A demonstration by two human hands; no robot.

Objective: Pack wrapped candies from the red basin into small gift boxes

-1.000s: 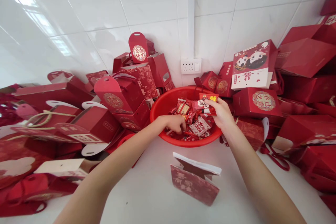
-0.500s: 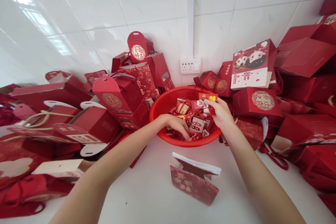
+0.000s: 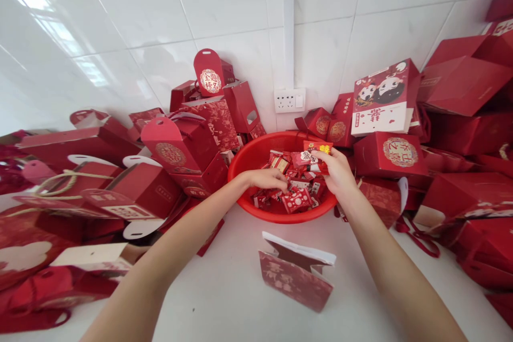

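A red plastic basket (image 3: pixel 244 163) holds many small wrapped candies. Inside it, my left hand (image 3: pixel 272 179) pinches the edge of a red candy packet with white dots (image 3: pixel 296 200). My right hand (image 3: pixel 339 171), at the basket's right side, is closed on several wrapped candies; an orange-and-yellow packet (image 3: pixel 318 147) and a pink one with white lettering (image 3: pixel 303 158) stick out of its fingers. In front of the basket, an open red paper gift box (image 3: pixel 294 280) with a white inner edge stands on the white tabletop (image 3: pixel 224 299).
Red gift boxes (image 3: pixel 178 144) are piled to the left, several with rope handles. More red boxes (image 3: pixel 404 155) are stacked at the right, a red ribbon (image 3: pixel 425 243) trailing beneath them. A wall socket (image 3: pixel 289 100) sits on the white tiled wall behind the basket.
My left hand has lifted and turned within the basket, and the dotted red packet now shows at its fingertips. My right hand stays nearly still with its candies.
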